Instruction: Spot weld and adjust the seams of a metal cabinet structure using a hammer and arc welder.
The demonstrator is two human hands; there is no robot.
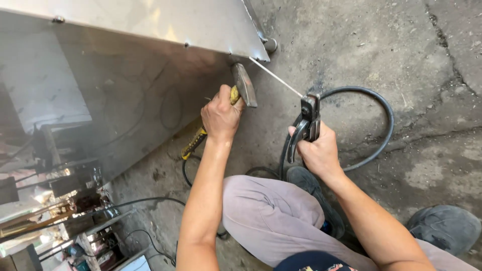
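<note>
Stainless steel cabinet [125,75]: filled the left of the view, its polished side mirroring workshop clutter, its lower corner standing near the middle top, just above the tools. Thin black cords [150,203]: trailed over the floor below it. Left hand [221,116]: clenched around a hammer [240,90] with a yellow-and-black handle, gripped high, close under the head, probably for short controlled taps; the head lay just below the cabinet's corner. Welding rod [276,78]: thin and pale, slanted from the holder up to that same corner, its tip at or very near the metal edge. Right hand [317,150]: closed on the electrode holder [309,120], fingers wrapped over its lever, held off to the side so the rod reached in at an angle. Welding cable [374,125]: thick, black, looped behind the right hand across cracked concrete floor [427,75], which lay open to the right. Grey-trousered knee [271,221] and dark shoes [444,228]: crowded the lower edge, leaving little room to draw back.
</note>
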